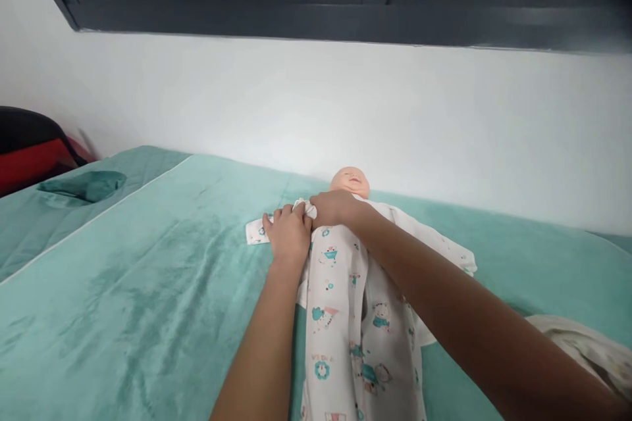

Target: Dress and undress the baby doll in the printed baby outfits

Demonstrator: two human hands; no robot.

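Doll (351, 180): face up on the bed (148, 243), head near the wall (276, 105)
Clothes (328, 289): white, printed, laid over the doll's body and down toward the person
Left hand (289, 230): fingers on the left sleeve (255, 232); cannot tell whether its grip is clenched
Right hand (334, 208): grip pinching bunched sleeve fabric below the doll's head
Pale cloth (577, 335): crumpled, far right

On my remote feed, I find no text clear enough to read. A short row of what looks like tiny, pale lettering (322, 358) is printed on the white garment (330, 296), just above a round teal motif (322, 370). It is too faint and blurred for me to make out any letters.
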